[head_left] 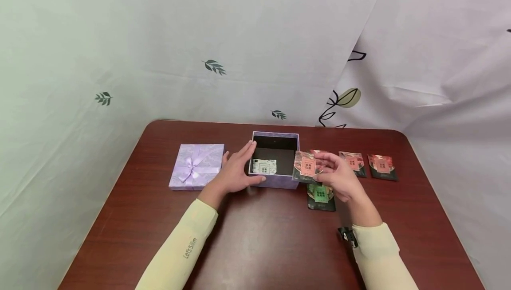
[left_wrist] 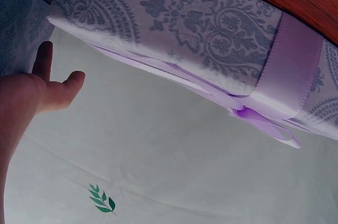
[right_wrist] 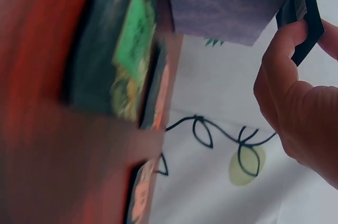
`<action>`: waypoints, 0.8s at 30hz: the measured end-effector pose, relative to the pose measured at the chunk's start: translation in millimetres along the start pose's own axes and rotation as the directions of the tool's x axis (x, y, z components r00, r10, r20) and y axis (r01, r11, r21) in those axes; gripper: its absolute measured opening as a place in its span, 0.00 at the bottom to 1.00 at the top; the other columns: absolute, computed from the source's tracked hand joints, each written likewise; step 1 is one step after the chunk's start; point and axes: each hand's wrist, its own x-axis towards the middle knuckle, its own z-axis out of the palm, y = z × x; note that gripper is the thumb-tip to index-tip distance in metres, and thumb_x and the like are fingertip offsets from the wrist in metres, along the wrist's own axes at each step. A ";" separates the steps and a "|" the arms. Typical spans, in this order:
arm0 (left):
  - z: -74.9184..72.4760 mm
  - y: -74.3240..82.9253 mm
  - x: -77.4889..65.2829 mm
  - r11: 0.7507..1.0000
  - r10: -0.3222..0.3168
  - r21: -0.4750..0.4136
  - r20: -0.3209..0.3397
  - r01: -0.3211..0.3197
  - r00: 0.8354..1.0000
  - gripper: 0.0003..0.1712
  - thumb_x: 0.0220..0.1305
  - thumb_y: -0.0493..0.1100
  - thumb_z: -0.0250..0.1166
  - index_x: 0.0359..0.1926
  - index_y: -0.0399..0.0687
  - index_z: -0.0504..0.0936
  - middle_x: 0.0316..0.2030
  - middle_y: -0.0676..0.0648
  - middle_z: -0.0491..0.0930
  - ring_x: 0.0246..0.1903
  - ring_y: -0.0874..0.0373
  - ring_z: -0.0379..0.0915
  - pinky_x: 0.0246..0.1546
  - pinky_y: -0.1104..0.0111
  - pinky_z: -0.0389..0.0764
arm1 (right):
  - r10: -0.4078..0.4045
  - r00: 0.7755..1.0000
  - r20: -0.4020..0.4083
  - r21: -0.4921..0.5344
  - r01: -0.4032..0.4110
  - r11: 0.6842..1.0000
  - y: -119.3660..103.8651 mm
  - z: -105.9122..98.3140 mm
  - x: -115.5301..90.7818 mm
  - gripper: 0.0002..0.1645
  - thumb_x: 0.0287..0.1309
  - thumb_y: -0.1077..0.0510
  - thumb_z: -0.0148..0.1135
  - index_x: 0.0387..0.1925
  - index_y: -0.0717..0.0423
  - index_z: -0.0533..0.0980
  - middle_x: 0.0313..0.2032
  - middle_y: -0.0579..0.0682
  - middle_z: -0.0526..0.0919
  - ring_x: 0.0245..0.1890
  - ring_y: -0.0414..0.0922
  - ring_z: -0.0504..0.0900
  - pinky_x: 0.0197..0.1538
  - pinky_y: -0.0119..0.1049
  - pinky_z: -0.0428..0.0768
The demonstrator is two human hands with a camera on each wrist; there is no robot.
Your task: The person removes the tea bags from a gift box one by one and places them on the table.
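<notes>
My right hand pinches a red-and-black tea sachet between thumb and fingers, held up at the right end of an open purple gift box. In the right wrist view the pinched sachet is seen from its dark back. My left hand rests along the box's left side with extended fingers, the thumb by the front wall. Inside the box a white patterned sachet lies at the front left. A green-labelled sachet lies on the table below the right hand.
The box's lid, with a lilac ribbon bow, sits left of the left hand. To the right lie two red-labelled sachets, and another is partly hidden behind the right hand. A pale curtain hangs behind the brown table.
</notes>
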 end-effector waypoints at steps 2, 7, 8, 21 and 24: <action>0.2 -0.8 0.1 1.000 0.003 -0.003 -0.006 -0.003 1.000 0.63 0.54 0.70 0.69 0.80 0.52 0.48 0.78 0.50 0.46 0.68 0.44 0.60 0.65 0.36 0.39 | 0.006 1.000 -0.001 0.012 -0.006 1.000 2.4 -4.8 -3.9 0.37 0.52 0.79 0.61 0.65 0.70 0.65 0.54 0.60 0.72 0.39 0.44 0.76 0.31 0.32 0.79; 1.3 -2.4 0.8 1.000 0.012 -0.014 -0.013 -0.013 1.000 0.62 0.55 0.70 0.69 0.80 0.52 0.48 0.78 0.49 0.47 0.69 0.45 0.60 0.65 0.36 0.39 | 0.014 1.000 -0.006 0.043 -0.014 0.999 6.2 -13.5 -12.6 0.38 0.51 0.79 0.62 0.65 0.72 0.64 0.51 0.57 0.73 0.33 0.41 0.76 0.30 0.32 0.78; 1.7 -2.7 1.0 1.000 0.015 -0.014 -0.014 -0.015 1.000 0.62 0.55 0.70 0.69 0.80 0.52 0.48 0.78 0.49 0.47 0.69 0.45 0.60 0.65 0.36 0.39 | 0.017 1.000 -0.008 0.054 -0.017 0.998 6.7 -14.6 -14.0 0.38 0.50 0.80 0.63 0.65 0.72 0.64 0.50 0.56 0.74 0.31 0.40 0.75 0.29 0.32 0.78; 2.6 -2.6 1.7 1.000 0.028 -0.004 -0.022 -0.028 0.999 0.63 0.54 0.70 0.70 0.80 0.50 0.49 0.78 0.49 0.47 0.68 0.45 0.61 0.65 0.35 0.40 | 0.022 1.000 -0.021 -0.023 -0.022 0.999 20.0 -35.9 -27.4 0.37 0.51 0.78 0.63 0.64 0.72 0.64 0.50 0.55 0.74 0.30 0.39 0.77 0.27 0.32 0.77; 2.0 -2.2 1.1 1.000 0.019 -0.007 -0.013 -0.019 1.000 0.63 0.54 0.70 0.69 0.80 0.51 0.48 0.78 0.50 0.46 0.68 0.45 0.61 0.65 0.36 0.40 | 0.034 0.999 -0.028 -0.054 -0.035 0.998 25.0 -45.5 -31.6 0.37 0.52 0.78 0.63 0.65 0.72 0.64 0.51 0.54 0.74 0.29 0.39 0.76 0.26 0.32 0.75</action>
